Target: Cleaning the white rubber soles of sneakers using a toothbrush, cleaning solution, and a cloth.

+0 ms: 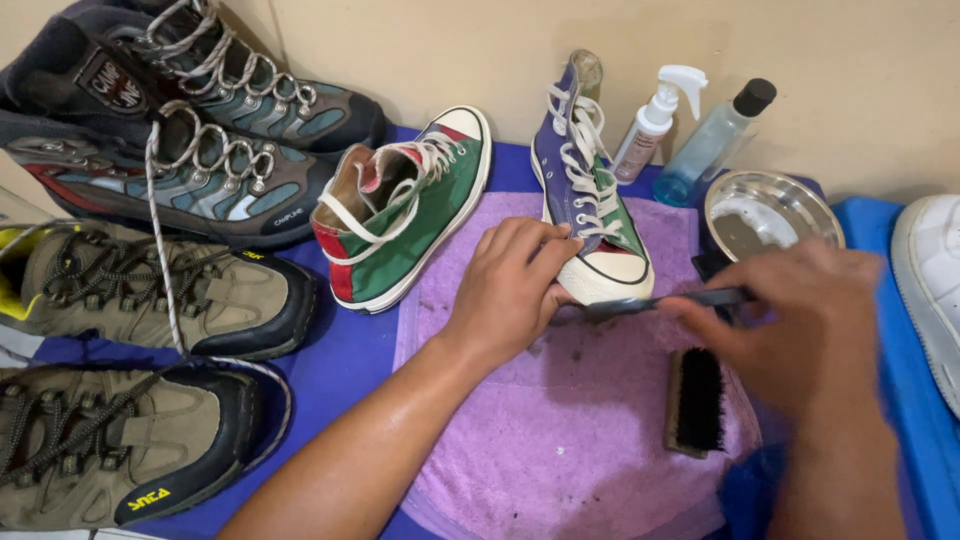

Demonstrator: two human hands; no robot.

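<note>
A purple high-top sneaker [583,190] with white laces and a white toe cap stands on a lilac towel [560,430]. My left hand [508,285] rests against the toe cap, fingers curled on its side. My right hand [800,320], blurred by motion, grips a small dark-handled brush [655,303] whose tip reaches the sneaker's toe. Below that, a wooden brush with black bristles [695,402] lies on the towel. A green and red sneaker [410,215] stands just left of the purple one.
Two grey hiking boots [200,120] and two tan ones [140,290] line the left side on a blue mat [340,370]. A white spray bottle [655,120], a clear bottle with black cap [715,140] and a steel bowl [770,210] stand behind. A white shoe [930,290] sits at right.
</note>
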